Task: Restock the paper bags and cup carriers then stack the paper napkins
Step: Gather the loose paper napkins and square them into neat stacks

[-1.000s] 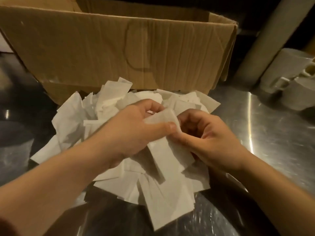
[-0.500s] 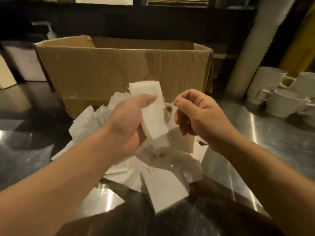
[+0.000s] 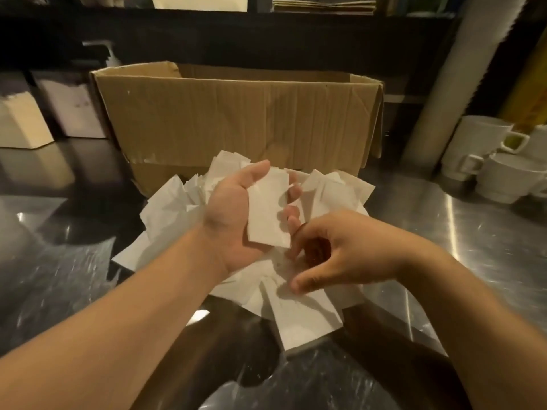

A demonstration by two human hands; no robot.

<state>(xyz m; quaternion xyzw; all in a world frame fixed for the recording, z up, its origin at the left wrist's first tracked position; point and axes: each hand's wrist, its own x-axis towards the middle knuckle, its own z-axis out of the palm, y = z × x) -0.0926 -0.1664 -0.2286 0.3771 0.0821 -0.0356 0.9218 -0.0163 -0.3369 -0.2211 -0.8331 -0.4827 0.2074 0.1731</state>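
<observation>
Napkin stacking, mid-gather.

Left hand, palm up, cradles a small napkin stack, thumb along its top edge, fingers curled behind. Right hand reaches into the loose pile on the steel counter before the box; fingers curled, whether they pinch a sheet I cannot tell. Risk: thin sheets cling, so a pull may lift several or crumple one; the loosely held stack could fan and slip.
</observation>
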